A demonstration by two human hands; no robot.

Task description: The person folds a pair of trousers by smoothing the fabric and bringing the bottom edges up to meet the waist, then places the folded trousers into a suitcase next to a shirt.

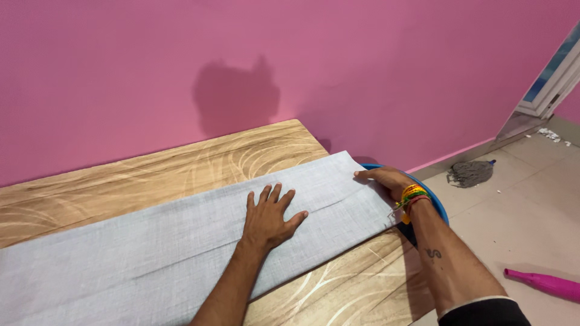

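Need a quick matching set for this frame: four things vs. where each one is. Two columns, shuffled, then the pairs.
Things:
1. left hand
2. right hand
3. mop head
4. pink handle

Places:
A. on the floor by the doorway
B. flat on the middle of the grey cloth
C. at the cloth's far end, over the blue tub
D. on the floor at the lower right

Pairs: 1-B, 2-C, 3-A, 4-D

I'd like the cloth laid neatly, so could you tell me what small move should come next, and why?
Probably sweep the left hand toward the right hand: it lies flat on the grey cloth beside a faint crease, while the right hand pins the cloth's end at the table edge.
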